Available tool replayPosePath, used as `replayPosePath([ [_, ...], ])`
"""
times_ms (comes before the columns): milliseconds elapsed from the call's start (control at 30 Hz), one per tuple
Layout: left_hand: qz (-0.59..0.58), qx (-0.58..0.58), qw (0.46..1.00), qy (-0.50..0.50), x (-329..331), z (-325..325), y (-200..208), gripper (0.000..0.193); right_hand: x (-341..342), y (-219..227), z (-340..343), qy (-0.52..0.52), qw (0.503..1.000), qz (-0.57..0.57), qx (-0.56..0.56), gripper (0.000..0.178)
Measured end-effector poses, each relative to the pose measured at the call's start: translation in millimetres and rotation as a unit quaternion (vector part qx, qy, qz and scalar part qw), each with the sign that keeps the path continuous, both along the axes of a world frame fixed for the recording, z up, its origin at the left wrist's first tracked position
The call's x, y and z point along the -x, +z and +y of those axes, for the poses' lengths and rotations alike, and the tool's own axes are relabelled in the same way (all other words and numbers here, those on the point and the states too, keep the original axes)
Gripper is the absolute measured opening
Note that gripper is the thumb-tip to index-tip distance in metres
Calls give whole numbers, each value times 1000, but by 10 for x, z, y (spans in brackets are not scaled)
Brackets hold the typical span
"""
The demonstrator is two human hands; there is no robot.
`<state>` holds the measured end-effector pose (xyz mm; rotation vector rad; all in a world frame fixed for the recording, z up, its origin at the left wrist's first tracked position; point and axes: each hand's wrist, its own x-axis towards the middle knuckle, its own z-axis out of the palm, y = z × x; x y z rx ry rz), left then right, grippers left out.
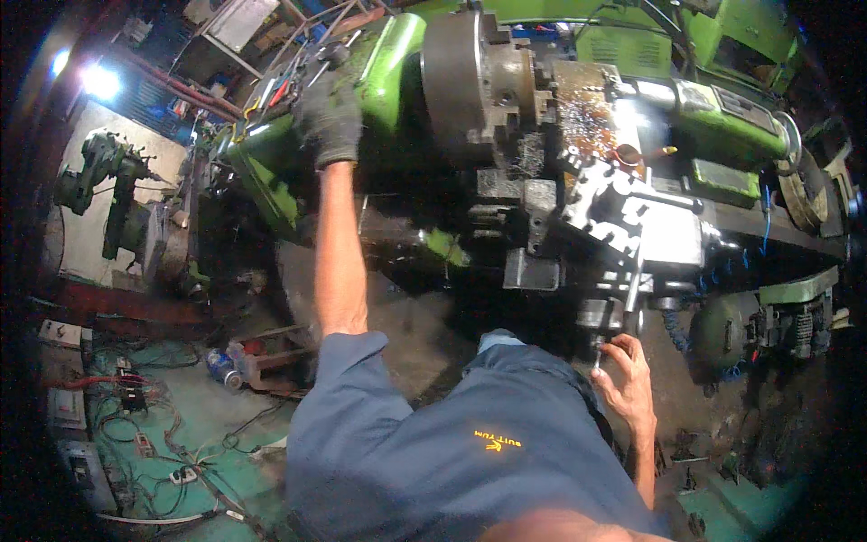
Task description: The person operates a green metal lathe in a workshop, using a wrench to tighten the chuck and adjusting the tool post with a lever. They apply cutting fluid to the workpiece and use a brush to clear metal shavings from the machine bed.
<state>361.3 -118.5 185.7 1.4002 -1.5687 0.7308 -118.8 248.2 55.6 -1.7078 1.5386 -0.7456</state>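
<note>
My left hand, in a dark grey work glove, reaches forward to the green headstock of a metal lathe. Its fingers are blurred against dark metal parts and hand tools there, so what it touches is hidden. At the lower right, my bare right hand pinches the small handle of a handwheel on the lathe carriage. Between the hands sits a large grey chuck. Bright metal tool-post parts stand to its right, beside a brown, oily metal surface.
A green tailstock with its own handwheel is at the right. Cables lie across the green floor at lower left, near a can. Another green machine stands far left, and a lamp glares above it.
</note>
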Motion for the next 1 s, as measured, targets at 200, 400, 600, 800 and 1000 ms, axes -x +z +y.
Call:
replayPosePath([
  [200,113,-45,990,71,-1629,-61,175,24,-346,-47,-102,-59,997,15,-56,37],
  [400,-30,-297,954,-21,-2817,-1063,-30,31,-924,-72,-514,-18,999,30,-16,38],
  [600,-395,-247,883,-55,-2380,-1533,210,28,-1598,58,-901,14,999,36,-20,39],
  [800,-192,-138,972,-15,-2545,-1469,844,20,-1897,69,-1052,7,1000,0,-1,38],
  [1000,-1,-95,966,-240,-1528,-401,1183,22,-2191,247,-1505,8,989,-128,75,32],
])
